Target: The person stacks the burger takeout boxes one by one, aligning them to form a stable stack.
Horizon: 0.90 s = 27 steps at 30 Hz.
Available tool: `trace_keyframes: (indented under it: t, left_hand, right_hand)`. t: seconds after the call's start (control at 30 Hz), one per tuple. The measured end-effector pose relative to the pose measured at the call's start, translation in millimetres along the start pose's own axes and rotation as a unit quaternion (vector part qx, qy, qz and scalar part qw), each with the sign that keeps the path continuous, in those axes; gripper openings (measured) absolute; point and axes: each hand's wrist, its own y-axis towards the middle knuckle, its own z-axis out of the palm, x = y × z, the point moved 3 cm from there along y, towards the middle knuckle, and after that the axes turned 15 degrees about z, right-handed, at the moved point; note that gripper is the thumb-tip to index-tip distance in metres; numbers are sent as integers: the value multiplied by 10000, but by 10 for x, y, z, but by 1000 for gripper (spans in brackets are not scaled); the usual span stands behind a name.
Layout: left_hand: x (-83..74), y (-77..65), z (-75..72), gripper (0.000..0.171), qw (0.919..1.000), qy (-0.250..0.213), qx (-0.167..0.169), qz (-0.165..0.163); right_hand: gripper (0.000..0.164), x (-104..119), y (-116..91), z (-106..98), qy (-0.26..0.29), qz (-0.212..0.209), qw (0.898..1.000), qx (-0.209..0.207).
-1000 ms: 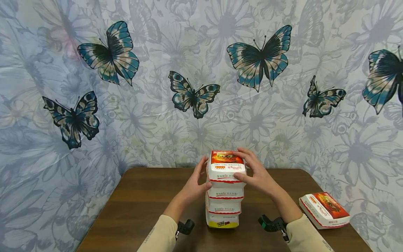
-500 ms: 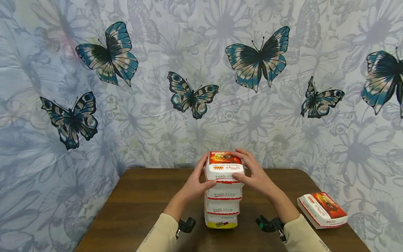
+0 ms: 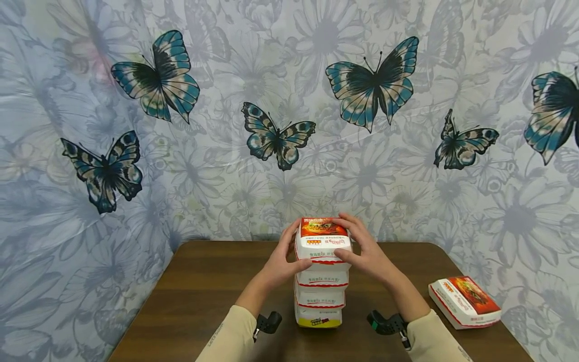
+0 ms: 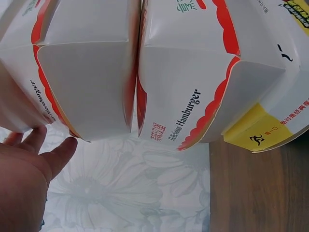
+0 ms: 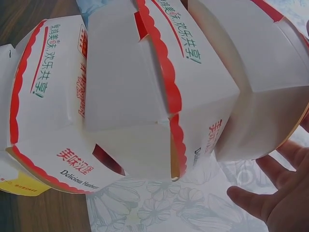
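Note:
A white and red hamburger box (image 3: pixel 323 239) tops an upright stack of several hamburger boxes (image 3: pixel 321 296) in the head view. My left hand (image 3: pixel 280 259) holds the top box at its left side, thumb at the front corner and fingers toward the back. On the opposite side my right hand (image 3: pixel 366 251) grips it, thumb on the front face and fingers reaching over the back right. Yellow marks the bottom box (image 3: pixel 319 322). In the right wrist view the boxes (image 5: pixel 125 87) sit slightly offset from one another, and some fingertips are hidden behind the top one.
Another hamburger box (image 3: pixel 466 301) lies alone near the right edge of the brown wooden table (image 3: pixel 203 281). Behind the table hangs a floral, butterfly-printed backdrop (image 3: pixel 280 191). Black wrist camera mounts (image 3: pixel 269 323) jut inward near the stack.
My left hand has moved right, closing against the top box, its thumb now on the front corner. The right hand stays on the box. The view shifts slightly.

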Motion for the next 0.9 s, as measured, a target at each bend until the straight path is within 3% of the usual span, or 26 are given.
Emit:
trace_keyframes:
  t: [0.33, 0.57, 0.77, 0.9]
  left_hand:
    - [6, -6, -8, 91, 10000, -45, 4, -80]
    - [64, -32, -29, 89, 10000, -71, -32, -55]
    - [82, -20, -27, 89, 9999, -93, -29, -60]
    - [0, 1, -13, 92, 9998, -167, 63, -108]
  right_hand:
    - [66, -20, -45, -31, 67, -45, 10000, -53]
    - [67, -98, -62, -70, -14, -132, 9986, -506]
    - [63, -219, -114, -237, -106, 131, 9953, -956]
    - [59, -337, -183, -354, -92, 326, 9900, -1369]
